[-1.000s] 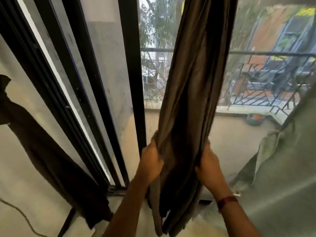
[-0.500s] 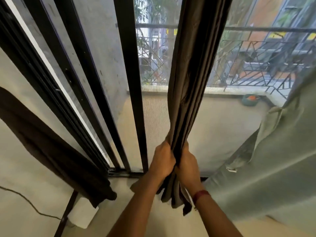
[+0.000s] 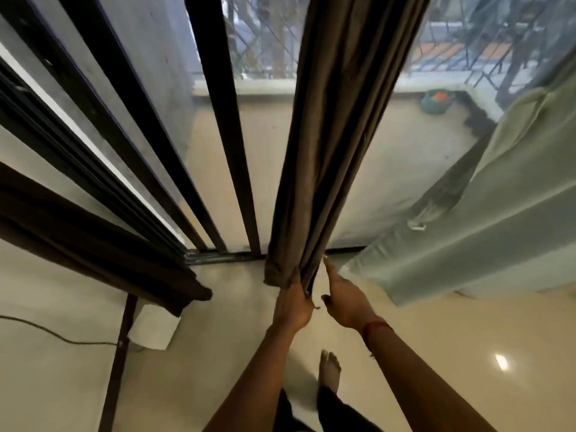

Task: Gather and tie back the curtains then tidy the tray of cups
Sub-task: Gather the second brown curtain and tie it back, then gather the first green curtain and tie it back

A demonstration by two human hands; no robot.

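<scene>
Before the sliding glass door (image 3: 224, 135), brown curtain (image 3: 330, 151) bunched into one column, hem near the floor (image 3: 218, 322). Held there by the clenched left grip (image 3: 293, 302) alone; right grip (image 3: 346, 297) released, fingers straight, just beside the folds. Likely to shed outer pleats and fan open under so low a hold. No tray of cups visible.

green bowl (image 3: 436, 102): balcony corner | black cable (image 3: 78, 342): floor, left | railing (image 3: 514, 60): beyond glass

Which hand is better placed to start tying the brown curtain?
Likely the right hand: open, fingers straight beside the brown curtain, while the left hand grips its gathered lower end.
</scene>
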